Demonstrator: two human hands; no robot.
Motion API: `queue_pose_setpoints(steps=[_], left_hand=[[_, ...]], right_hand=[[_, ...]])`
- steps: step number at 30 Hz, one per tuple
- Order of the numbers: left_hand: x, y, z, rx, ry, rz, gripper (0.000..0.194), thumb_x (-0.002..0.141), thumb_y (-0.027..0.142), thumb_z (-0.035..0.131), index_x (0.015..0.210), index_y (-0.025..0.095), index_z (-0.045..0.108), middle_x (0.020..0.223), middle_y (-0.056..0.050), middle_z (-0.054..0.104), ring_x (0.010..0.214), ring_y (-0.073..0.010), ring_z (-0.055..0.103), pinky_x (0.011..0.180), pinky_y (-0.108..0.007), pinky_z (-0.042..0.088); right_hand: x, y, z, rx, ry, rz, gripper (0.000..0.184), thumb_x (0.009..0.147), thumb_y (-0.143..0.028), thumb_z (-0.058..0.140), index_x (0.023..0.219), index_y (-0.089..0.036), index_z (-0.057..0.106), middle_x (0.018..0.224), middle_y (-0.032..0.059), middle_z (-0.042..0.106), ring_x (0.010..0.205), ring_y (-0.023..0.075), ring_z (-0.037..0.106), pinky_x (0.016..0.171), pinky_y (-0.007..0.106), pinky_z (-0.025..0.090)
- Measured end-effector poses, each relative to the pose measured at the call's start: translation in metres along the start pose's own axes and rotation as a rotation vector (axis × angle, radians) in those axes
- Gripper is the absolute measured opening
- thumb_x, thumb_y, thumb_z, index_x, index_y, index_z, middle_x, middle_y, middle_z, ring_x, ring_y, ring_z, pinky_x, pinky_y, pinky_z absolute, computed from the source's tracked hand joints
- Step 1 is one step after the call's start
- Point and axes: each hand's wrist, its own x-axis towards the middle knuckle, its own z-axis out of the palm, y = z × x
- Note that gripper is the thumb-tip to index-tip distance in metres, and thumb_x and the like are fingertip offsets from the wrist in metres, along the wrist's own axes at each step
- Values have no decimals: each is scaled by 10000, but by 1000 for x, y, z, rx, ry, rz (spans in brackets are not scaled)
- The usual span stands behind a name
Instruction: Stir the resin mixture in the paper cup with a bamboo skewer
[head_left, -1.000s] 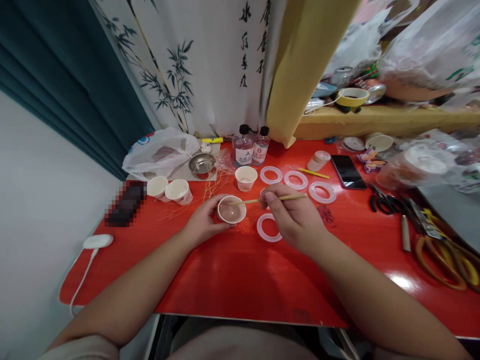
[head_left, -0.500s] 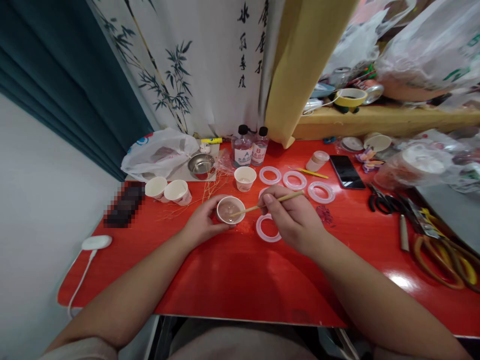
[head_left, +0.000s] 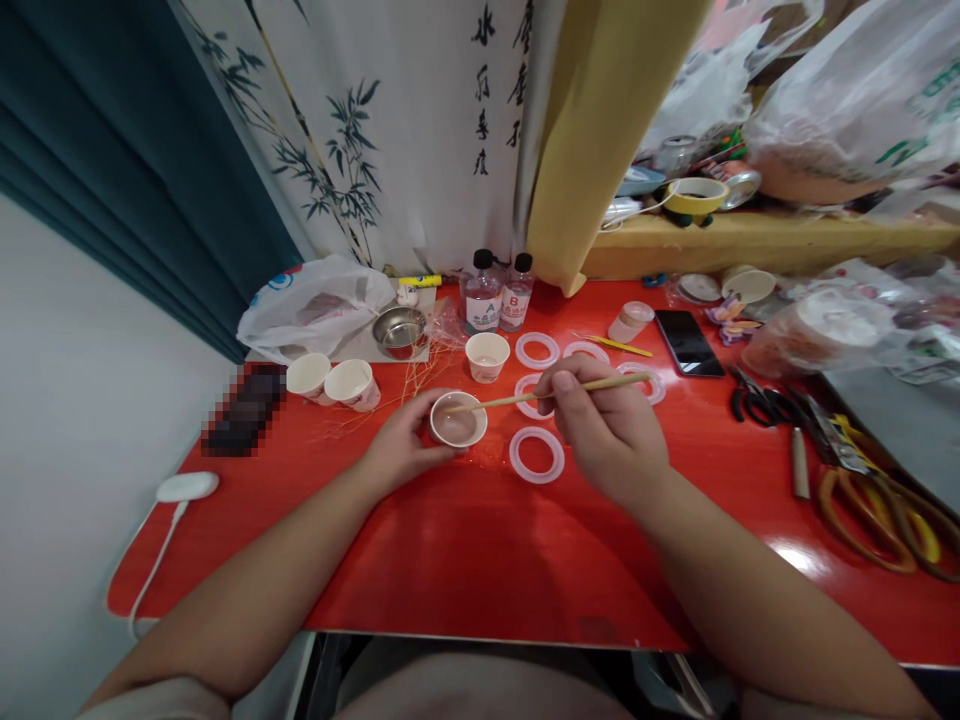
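My left hand (head_left: 409, 447) grips a white paper cup (head_left: 458, 420) on the red tabletop, its fingers around the rim. The cup holds a pinkish-brown liquid. My right hand (head_left: 604, 432) pinches a thin wooden stick (head_left: 577, 391), whose tip reaches into the cup. Several white rings lie around the hands. One ring (head_left: 537, 455) sits just below my right hand, and another (head_left: 527, 396) is partly hidden by its fingers. A further ring (head_left: 645, 385) is also partly covered.
Bottles labelled A (head_left: 482, 306) and B (head_left: 516, 298) stand at the back, near a small paper cup (head_left: 487, 357) and a steel bowl (head_left: 400, 332). Two paper cups (head_left: 330, 380) stand left. A phone (head_left: 688, 343) and yellow-handled scissors (head_left: 862, 520) lie right.
My right hand has shifted up and right over the rings, and the stick now lies flatter. The view has also shifted slightly. The left hand still holds the cup.
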Motion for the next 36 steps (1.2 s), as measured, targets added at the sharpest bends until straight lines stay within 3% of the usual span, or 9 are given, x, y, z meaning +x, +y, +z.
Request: queue_pose_setpoints(steps=[10, 30, 36], left_hand=[[0, -2, 0, 4, -4, 5, 669, 706, 294, 919, 1309, 219, 640, 1352, -112, 720, 1276, -323, 670, 1127, -497, 506], [-1, -8, 1, -27, 12, 5, 691, 686, 261, 921, 1310, 225, 626, 1354, -115, 717, 1275, -320, 670, 1134, -513, 495], [-1, -2, 1, -5, -2, 13, 666, 695, 274, 923, 1295, 224, 638, 1306, -102, 738, 1225, -310, 691, 1101, -491, 523]], right_hand=[[0, 1, -3, 81, 58, -43, 373, 1084, -506, 522, 883, -222, 655, 747, 13, 600, 590, 121, 483, 490, 284, 327], [0, 0, -1, 42, -23, -70, 326, 1101, -433, 496, 906, -213, 638, 775, 11, 601, 632, 128, 493, 571, 300, 371], [2, -3, 2, -4, -194, -87, 318, 1096, -374, 485, 859, -206, 616, 752, 11, 605, 660, 142, 525, 611, 303, 423]])
